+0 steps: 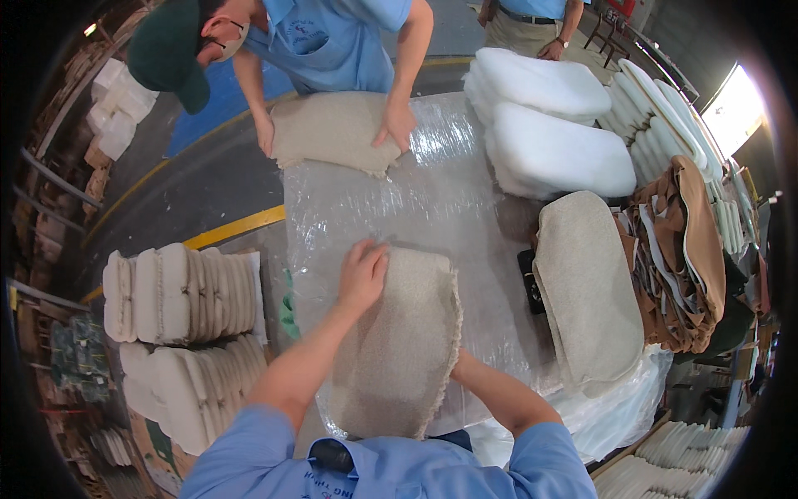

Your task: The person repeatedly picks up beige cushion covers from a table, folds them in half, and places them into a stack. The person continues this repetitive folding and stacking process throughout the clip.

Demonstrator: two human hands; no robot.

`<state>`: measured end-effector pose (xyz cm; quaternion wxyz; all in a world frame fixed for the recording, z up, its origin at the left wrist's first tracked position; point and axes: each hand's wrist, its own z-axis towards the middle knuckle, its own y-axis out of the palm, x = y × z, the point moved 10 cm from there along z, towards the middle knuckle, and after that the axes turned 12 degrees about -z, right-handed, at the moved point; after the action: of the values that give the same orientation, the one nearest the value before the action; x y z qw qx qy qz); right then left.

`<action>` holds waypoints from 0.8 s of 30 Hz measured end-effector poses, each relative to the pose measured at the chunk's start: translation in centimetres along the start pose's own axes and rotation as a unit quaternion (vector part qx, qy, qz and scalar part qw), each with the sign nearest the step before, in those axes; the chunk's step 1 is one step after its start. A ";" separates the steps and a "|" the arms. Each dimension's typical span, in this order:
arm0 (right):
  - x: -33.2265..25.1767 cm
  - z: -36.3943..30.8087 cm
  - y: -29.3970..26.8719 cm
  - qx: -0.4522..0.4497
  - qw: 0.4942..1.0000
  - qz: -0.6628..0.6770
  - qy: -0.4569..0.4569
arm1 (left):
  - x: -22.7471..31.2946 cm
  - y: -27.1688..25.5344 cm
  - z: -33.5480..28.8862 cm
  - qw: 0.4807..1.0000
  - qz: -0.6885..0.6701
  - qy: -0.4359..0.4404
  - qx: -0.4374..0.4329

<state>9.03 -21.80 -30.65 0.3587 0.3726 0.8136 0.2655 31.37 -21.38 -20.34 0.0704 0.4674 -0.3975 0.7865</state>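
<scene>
Your beige pad (397, 337) lies at 6 o'clock, seemingly mid-handling. Your left hand (362, 273) is slightly spread at its 11 o'clock corner; your right hand's (461, 366) fingers are hidden, grip unclear. 2 stacks (184, 293) at 8 o'clock look done; pieces (592, 291) at 3 o'clock perhaps remain.

Light-blue shirt (416, 474) — short sleeves (258, 441); dark lettering (334, 484) (at the front); bare hands (363, 273).

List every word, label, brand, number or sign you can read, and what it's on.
Wearer's blue shirt: dark chest lettering, partly legible, not copied here.
Co-worker's blue shirt: small chest print, not copied either.
Red panel at the far top right: any marks too small to read.
Beige cloth before the wearer: no lettering shows.
</scene>
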 end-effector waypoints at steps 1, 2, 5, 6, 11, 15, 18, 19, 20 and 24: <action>0.1 0.2 0.4 -0.003 1.000 0.002 0.005 | -0.6 0.4 1.7 1.000 0.007 0.005 -0.022; 0.1 0.2 0.3 -0.001 1.000 0.007 0.005 | -0.6 1.5 2.7 0.999 0.008 0.013 -0.050; -0.3 0.1 -0.1 0.009 1.000 0.017 0.001 | -2.1 4.1 3.6 0.991 0.061 -0.052 -0.103; -0.4 0.1 -0.2 0.010 1.000 0.016 -0.001 | -1.9 4.1 3.6 0.994 0.044 -0.045 -0.092; -0.7 -0.1 -0.1 0.037 0.999 0.029 0.012 | -2.1 4.1 3.2 0.994 0.028 -0.052 -0.089; -0.4 0.0 -0.2 0.031 0.999 0.036 0.018 | -2.2 4.1 3.2 0.994 0.019 -0.044 -0.095; 0.0 0.3 0.0 0.021 0.999 0.037 0.024 | -2.8 3.7 3.2 0.994 0.025 -0.046 -0.093; 0.0 0.3 -0.2 0.022 0.999 0.039 0.024 | -2.7 3.8 3.2 0.994 0.022 -0.046 -0.095; 0.1 0.2 -0.4 0.024 0.999 0.040 0.024 | -2.7 3.9 3.2 0.994 0.019 -0.046 -0.096; 0.1 0.2 -0.8 0.025 0.998 0.043 0.026 | -2.1 4.2 3.3 0.994 0.015 -0.034 -0.101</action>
<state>8.83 -22.16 -31.41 0.3163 0.4089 0.8125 0.2695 32.77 -25.98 -23.58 0.0919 0.4787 -0.4837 0.7269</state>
